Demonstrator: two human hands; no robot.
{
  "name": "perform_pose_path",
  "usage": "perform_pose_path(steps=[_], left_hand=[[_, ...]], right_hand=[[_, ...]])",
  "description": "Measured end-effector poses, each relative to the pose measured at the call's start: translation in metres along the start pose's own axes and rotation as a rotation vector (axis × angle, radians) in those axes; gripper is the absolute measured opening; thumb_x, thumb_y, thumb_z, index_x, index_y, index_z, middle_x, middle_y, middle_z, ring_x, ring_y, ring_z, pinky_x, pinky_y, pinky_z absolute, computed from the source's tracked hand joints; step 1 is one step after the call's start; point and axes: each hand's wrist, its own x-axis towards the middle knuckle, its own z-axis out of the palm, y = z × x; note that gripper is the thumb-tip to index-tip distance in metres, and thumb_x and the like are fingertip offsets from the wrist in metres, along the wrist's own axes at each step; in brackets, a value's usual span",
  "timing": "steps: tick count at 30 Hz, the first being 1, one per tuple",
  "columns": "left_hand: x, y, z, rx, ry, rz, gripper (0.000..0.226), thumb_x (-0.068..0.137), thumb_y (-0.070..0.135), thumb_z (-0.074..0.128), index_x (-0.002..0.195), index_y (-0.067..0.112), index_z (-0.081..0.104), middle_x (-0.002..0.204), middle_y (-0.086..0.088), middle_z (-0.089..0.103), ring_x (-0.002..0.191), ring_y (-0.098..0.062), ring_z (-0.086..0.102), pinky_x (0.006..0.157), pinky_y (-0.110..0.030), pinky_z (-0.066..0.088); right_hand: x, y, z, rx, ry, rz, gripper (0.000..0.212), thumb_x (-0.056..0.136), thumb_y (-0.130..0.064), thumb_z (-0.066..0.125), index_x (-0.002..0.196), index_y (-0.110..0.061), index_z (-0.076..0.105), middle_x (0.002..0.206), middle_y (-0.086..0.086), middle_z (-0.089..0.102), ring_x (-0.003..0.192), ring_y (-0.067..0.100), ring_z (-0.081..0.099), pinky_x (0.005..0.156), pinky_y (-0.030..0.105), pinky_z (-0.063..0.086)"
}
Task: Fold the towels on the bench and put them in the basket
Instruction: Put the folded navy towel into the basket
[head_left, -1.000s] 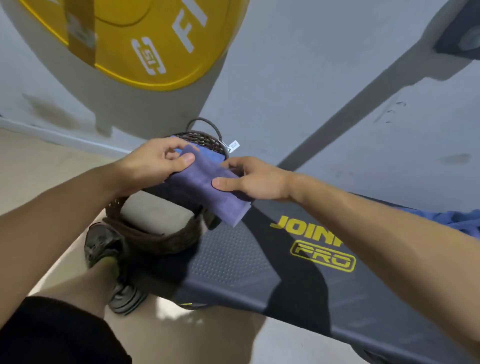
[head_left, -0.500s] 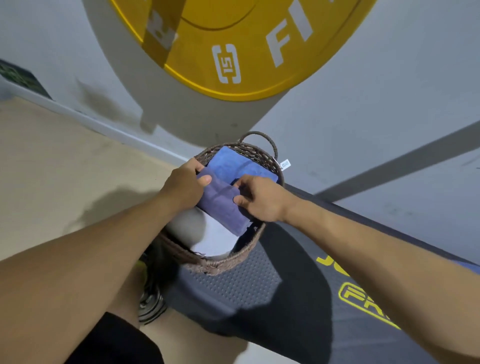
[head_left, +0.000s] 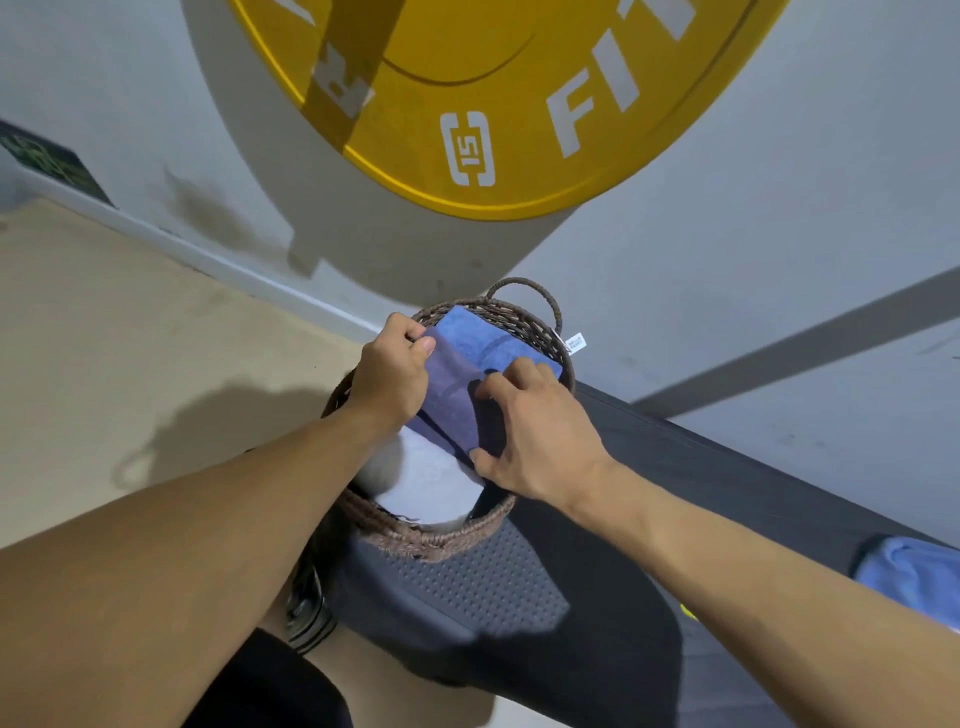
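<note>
Head view: purple folded towel (head_left: 451, 410) down in the woven basket (head_left: 415, 540), held at both ends. Left hand (head_left: 390, 375) at the far-left end, fingers curled over the edge with thumb pressed against the cloth, pinching it. Right hand (head_left: 535, 436) on the near-right end, fingertips bent onto the top face and thumb tucked under the lower corner, gripping.

Counting towels: four in sight. One purple, in the hands. One brighter blue towel (head_left: 493, 338) folded flat beneath it at the far side of the basket. One white towel (head_left: 431, 488) rolled or folded at the near side, partly under the purple one. One light blue towel (head_left: 904, 577) loose on the bench (head_left: 675, 467), well apart to the right, cut off by the frame edge.

One basket, brown wicker, single loop handle (head_left: 524, 291) visible at the far rim, small white tag (head_left: 575, 343) hanging just beside it. Basket sits at the bench's end, on the dotted dark pad.

Both forearms crossing the lower frame, hiding part of the basket's left wall and bench. One yellow weight plate (head_left: 493, 104) overhead against the grey wall, white lettering. One dark shoe (head_left: 306, 618) below the basket, tan floor (head_left: 130, 338) at left.
</note>
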Motion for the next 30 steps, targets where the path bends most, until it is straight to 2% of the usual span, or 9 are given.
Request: perform_pose_path(steps=[3, 6, 8, 11, 16, 19, 23, 27, 30], left_hand=[[-0.001, 0.001, -0.003, 0.182, -0.009, 0.075, 0.016, 0.094, 0.012, 0.058, 0.106, 0.002, 0.055, 0.098, -0.015, 0.059, 0.090, -0.030, 0.053, 0.073, -0.028, 0.037], [-0.009, 0.013, -0.007, 0.329, 0.015, 0.396, 0.020, 0.082, 0.001, 0.062, 0.102, 0.003, 0.059, 0.103, -0.013, 0.055, 0.095, -0.031, 0.052, 0.084, -0.035, 0.042], [-0.011, 0.018, -0.005, 0.413, -0.067, 0.525, 0.019, 0.079, 0.006, 0.066, 0.098, 0.007, 0.063, 0.100, -0.009, 0.054, 0.097, -0.030, 0.052, 0.086, -0.039, 0.043], [-0.015, 0.010, -0.001, 0.549, -0.257, 0.471, 0.019, 0.086, 0.021, 0.067, 0.102, 0.012, 0.065, 0.104, -0.005, 0.052, 0.102, -0.026, 0.049, 0.091, -0.036, 0.040], [-0.017, -0.007, -0.005, 0.491, -0.280, 0.399, 0.022, 0.090, 0.023, 0.063, 0.109, 0.012, 0.064, 0.101, -0.002, 0.049, 0.101, -0.028, 0.048, 0.092, -0.038, 0.041], [-0.015, -0.005, -0.003, 0.538, -0.347, 0.313, 0.026, 0.096, 0.022, 0.053, 0.120, 0.017, 0.060, 0.118, -0.004, 0.050, 0.113, -0.027, 0.044, 0.102, -0.039, 0.036], [-0.014, 0.019, -0.004, 0.710, -0.445, 0.248, 0.030, 0.097, 0.028, 0.049, 0.126, 0.022, 0.055, 0.129, -0.004, 0.046, 0.124, -0.027, 0.043, 0.106, -0.038, 0.035], [-0.045, 0.075, 0.019, 0.530, -0.350, 0.353, 0.021, 0.092, 0.018, 0.054, 0.111, 0.016, 0.063, 0.115, -0.008, 0.057, 0.100, -0.026, 0.058, 0.094, -0.040, 0.046], [-0.096, 0.126, 0.064, 0.292, -0.451, 0.422, 0.012, 0.088, 0.013, 0.054, 0.086, 0.021, 0.064, 0.075, 0.004, 0.063, 0.065, -0.012, 0.055, 0.067, -0.028, 0.047]], right_hand=[[0.000, -0.004, 0.004, -0.028, -0.055, 0.021, 0.054, 0.074, -0.040, 0.067, 0.123, -0.019, 0.060, 0.108, 0.007, 0.051, 0.102, 0.029, 0.047, 0.081, 0.037, 0.049], [0.001, -0.006, 0.006, 0.035, -0.114, 0.088, 0.049, 0.079, -0.032, 0.065, 0.125, -0.016, 0.059, 0.112, 0.007, 0.051, 0.109, 0.029, 0.048, 0.076, 0.036, 0.048], [0.004, -0.005, 0.005, 0.062, -0.131, 0.113, 0.046, 0.081, -0.028, 0.065, 0.124, -0.016, 0.059, 0.113, 0.008, 0.052, 0.109, 0.031, 0.050, 0.080, 0.038, 0.051], [0.006, -0.003, 0.002, 0.086, -0.177, 0.112, 0.044, 0.080, -0.026, 0.069, 0.123, -0.019, 0.062, 0.116, 0.008, 0.054, 0.107, 0.031, 0.055, 0.083, 0.038, 0.053], [0.009, -0.001, 0.002, 0.091, -0.214, 0.096, 0.046, 0.079, -0.025, 0.074, 0.124, -0.020, 0.063, 0.120, 0.009, 0.056, 0.107, 0.032, 0.058, 0.087, 0.037, 0.050], [0.006, -0.003, 0.000, 0.118, -0.229, 0.085, 0.050, 0.078, -0.028, 0.074, 0.125, -0.018, 0.061, 0.119, 0.009, 0.056, 0.108, 0.030, 0.057, 0.087, 0.034, 0.049], [-0.026, 0.006, -0.021, 0.254, -0.015, 0.111, 0.037, 0.083, -0.027, 0.066, 0.118, -0.016, 0.061, 0.112, 0.007, 0.057, 0.105, 0.028, 0.057, 0.084, 0.035, 0.050], [-0.092, 0.053, -0.058, 0.294, 0.076, 0.171, 0.030, 0.083, -0.022, 0.065, 0.112, -0.013, 0.062, 0.105, 0.008, 0.059, 0.099, 0.027, 0.059, 0.089, 0.035, 0.047], [-0.160, 0.110, -0.083, 0.246, 0.004, 0.271, 0.029, 0.084, -0.020, 0.068, 0.111, -0.012, 0.064, 0.103, 0.007, 0.061, 0.099, 0.024, 0.060, 0.091, 0.031, 0.045]])
